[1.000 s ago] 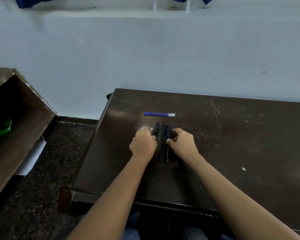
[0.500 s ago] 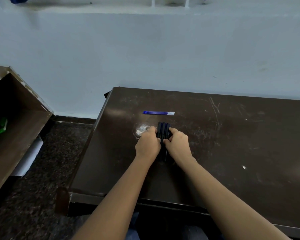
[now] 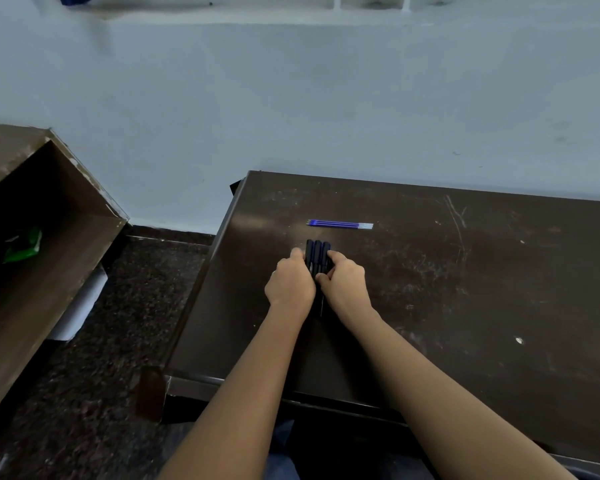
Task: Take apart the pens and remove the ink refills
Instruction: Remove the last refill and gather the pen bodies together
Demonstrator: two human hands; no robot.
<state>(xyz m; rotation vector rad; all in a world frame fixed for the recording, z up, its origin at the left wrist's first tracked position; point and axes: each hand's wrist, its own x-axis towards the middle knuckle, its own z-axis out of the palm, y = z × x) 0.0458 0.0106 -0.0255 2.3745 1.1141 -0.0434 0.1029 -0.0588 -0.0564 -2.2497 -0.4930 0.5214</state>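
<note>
Snugly between left hand (image 3: pixel 289 289) and right hand (image 3: pixel 345 289) — gripped — lie the pens (image 3: pixel 317 253).

Classroom-like room: scratched dark desk (image 3: pixel 465 289), bare wall (image 3: pixel 291 98)

Desk (image 3: pixel 465 306) stretches wide rightward; refills (image 3: pixel 340 224) lie beyond pens (image 3: pixel 317 252).

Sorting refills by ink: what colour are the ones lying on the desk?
The refills are blue with clear ends, head view.
</note>
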